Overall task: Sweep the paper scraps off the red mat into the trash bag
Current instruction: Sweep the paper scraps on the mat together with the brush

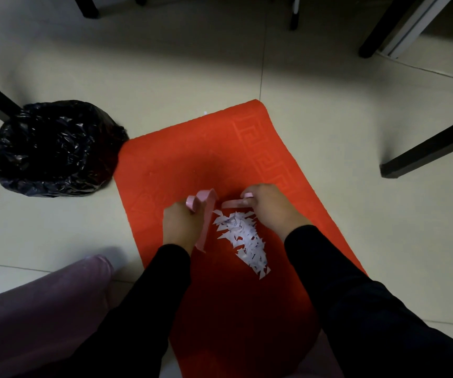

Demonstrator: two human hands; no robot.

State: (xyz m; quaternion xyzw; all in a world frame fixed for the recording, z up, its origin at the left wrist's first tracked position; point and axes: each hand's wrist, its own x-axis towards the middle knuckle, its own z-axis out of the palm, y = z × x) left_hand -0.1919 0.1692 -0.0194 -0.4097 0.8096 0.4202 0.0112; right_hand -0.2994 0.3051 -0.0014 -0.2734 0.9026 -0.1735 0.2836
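Scraps (243, 237) are lying in a long heap on the red mat (181, 159), between both hands. The left hand (180, 227) is gripping a pink dustpan (206, 214) just beside them; the right hand (270, 207) is pinching a pink brush (232, 203) at the heap's far end. The trash bag (56, 148) is sitting well left.

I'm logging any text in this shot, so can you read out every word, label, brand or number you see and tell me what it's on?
No readable text anywhere in this view.
red mat: only an embossed key-pattern border, no letters.
paper scraps: faint dark specks that may be print, too small and blurred to read.
trash bag: plain black, no label.
Pink tools in the left hand and right hand: no markings visible.
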